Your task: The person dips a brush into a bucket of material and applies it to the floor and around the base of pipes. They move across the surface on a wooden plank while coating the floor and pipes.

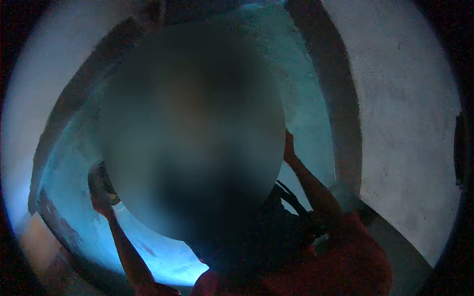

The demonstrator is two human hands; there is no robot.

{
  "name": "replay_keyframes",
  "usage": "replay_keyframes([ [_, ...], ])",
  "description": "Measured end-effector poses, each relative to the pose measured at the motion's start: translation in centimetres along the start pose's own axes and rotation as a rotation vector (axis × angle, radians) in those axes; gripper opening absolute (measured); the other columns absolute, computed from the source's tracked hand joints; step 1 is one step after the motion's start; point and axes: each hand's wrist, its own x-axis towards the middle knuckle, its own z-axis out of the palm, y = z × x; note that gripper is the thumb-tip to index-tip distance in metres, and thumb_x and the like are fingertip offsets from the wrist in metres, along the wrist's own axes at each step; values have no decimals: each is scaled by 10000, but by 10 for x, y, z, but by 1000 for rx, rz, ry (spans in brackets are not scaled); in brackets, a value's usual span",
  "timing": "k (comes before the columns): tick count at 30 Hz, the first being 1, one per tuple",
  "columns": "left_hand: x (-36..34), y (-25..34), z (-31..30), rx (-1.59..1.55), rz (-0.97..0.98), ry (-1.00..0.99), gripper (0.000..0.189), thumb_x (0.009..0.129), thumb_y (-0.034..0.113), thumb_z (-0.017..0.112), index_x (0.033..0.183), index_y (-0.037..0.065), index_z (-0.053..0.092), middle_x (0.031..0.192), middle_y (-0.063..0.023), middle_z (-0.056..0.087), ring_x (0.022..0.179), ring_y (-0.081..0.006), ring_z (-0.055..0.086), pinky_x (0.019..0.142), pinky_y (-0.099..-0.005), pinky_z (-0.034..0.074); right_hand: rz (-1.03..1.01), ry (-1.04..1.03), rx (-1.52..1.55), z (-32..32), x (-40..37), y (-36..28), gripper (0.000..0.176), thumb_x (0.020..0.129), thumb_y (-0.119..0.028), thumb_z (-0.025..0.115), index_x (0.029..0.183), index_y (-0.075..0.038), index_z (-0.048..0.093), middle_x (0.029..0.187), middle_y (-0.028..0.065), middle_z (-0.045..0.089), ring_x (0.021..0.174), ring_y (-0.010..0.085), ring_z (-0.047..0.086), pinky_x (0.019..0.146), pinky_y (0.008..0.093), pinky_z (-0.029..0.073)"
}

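At the left, my left hand (102,201) is raised beside a large blurred oval that covers the middle of the view. Its fingers look bent around a dark, rounded shape (100,176), too dim to name, with a small yellowish patch near the palm. On the other side, my right hand (290,147) reaches to the oval's right edge. Its fingers are lost behind the blur, so whatever it touches is hidden. A dark red sleeve (345,251) covers the upper right arm, and a dark mass of cloth or straps (281,227) lies between the arms.
Blue-green wall surface (306,98) surrounds the oval, bordered by a dark brown band (340,84). Pale walls (405,108) stand at both sides. Bright bluish light (173,266) falls on a surface at the bottom. The scene is dim.
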Motion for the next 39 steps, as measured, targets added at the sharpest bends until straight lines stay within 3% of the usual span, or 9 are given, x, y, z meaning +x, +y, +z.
replay_keyframes([
  [5, 30, -18, 8, 556, 108, -31, 489, 857, 303, 566, 1228, -9, 500, 1128, -124, 599, 977, -227, 587, 800, -352, 475, -165, 203, -102, -47, 20, -8, 93, 816, -23, 641, 895, -40, 597, 851, 47, 558, 721, 122, 567, 590, 245, 485],
  [8, 34, 3, 16, 445, 258, 40, 407, 892, 260, 526, 1204, -2, 529, 1116, -109, 607, 973, -203, 588, 810, -332, 467, -188, 170, 516, -77, 26, -16, 66, 856, -84, 617, 885, -32, 589, 847, 60, 566, 675, 128, 571, 540, 260, 500],
  [9, 38, 14, 23, 340, 273, 60, 382, 903, 244, 513, 1195, -1, 538, 1112, -102, 610, 974, -197, 587, 816, -328, 464, -104, 225, 298, -67, 26, -41, 74, 853, -75, 619, 890, -23, 581, 837, 65, 576, 669, 125, 572, 542, 258, 504],
  [15, 47, 251, 36, 74, 23, 45, 339, 951, 205, 424, 1177, -6, 565, 1082, -86, 623, 991, -189, 584, 877, -339, 451, -126, 349, 399, -84, 38, -100, 218, 883, -245, 586, 889, -31, 546, 779, 74, 592, 653, 138, 569, 565, 299, 496],
  [19, 69, 342, 58, 301, 283, 27, 374, 984, 286, 382, 1150, 29, 596, 1023, -123, 638, 974, -182, 576, 879, -340, 441, -51, 364, 433, -96, 50, -141, 251, 894, -275, 571, 897, -24, 565, 774, 78, 596, 638, 148, 567, 570, 304, 490],
  [22, 82, 374, 108, 200, 165, -30, 358, 974, 305, 410, 1132, 52, 608, 1004, -160, 626, 943, -249, 589, 856, -366, 440, -135, 239, 287, -105, 61, -182, 236, 888, -244, 582, 898, -9, 597, 786, 77, 603, 648, 153, 571, 582, 295, 484],
  [25, 86, 375, 177, -41, 483, 15, 367, 959, 329, 436, 1128, 53, 609, 941, -192, 613, 887, -323, 578, 802, -400, 442, -115, 265, 433, -94, 66, -255, 169, 833, -156, 633, 913, -13, 593, 747, 84, 603, 680, 152, 575, 620, 299, 473],
  [30, 97, 399, 249, 43, 422, -153, 364, 958, 337, 439, 1083, 45, 617, 937, -205, 603, 897, -344, 559, 810, -441, 433, -607, -141, 82, -53, 101, -326, 145, 769, -93, 674, 893, -25, 642, 850, 92, 640, 798, 151, 602, 693, 285, 489],
  [39, 89, 399, 313, -74, 391, -149, 367, 960, 322, 413, 1073, 29, 604, 991, -253, 587, 996, -420, 523, 842, -490, 415, -562, -535, -355, 125, 196, -230, 265, 670, -128, 671, 924, -54, 661, 930, 167, 657, 862, 330, 630, 806, 386, 495],
])
